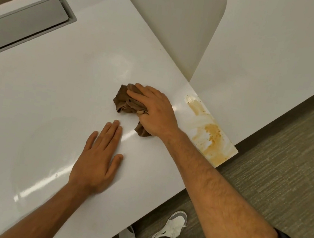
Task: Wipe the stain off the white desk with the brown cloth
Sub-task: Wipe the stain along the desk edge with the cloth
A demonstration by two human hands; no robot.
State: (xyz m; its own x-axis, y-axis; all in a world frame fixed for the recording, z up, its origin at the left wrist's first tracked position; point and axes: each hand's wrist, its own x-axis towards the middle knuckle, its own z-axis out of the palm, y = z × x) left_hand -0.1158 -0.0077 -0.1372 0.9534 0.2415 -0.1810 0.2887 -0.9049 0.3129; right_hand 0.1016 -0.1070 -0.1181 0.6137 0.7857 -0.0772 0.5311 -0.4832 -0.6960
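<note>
White surface (50, 90): glossy top filling most of the view, its near edge running diagonally from lower centre up to the right corner; light streaks are showing on it. Grey recessed cable flap (21, 25) is sitting in the surface at upper left, long axis diagonal. Off-white divider panel (167, 18) is standing at the top, w/ a second white top (273, 54) beyond it to the right. Grey-green carpet (287, 169) is lying below the edge; two white shoes (174, 227) are showing at bottom centre.

Stain (209, 129): tan-orange smear w/ dark specks, lying on the surface's right corner strip, long axis following the right edge from upper left to lower right. It is sitting just right of the right hand, apart from the cloth.

Left hand (98, 161): lying palm-down on the surface, fingers straight and close together, pointing up-right; holding nothing.

Right hand (153, 110): resting on the brown cloth (126, 102), grip curling round its bunched folds, fingers pointing left.

Brown cloth: crumpled, on the surface near centre, long axis approx. upper left to lower right; one end is sticking out past the fingertips, the other under the wrist.
</note>
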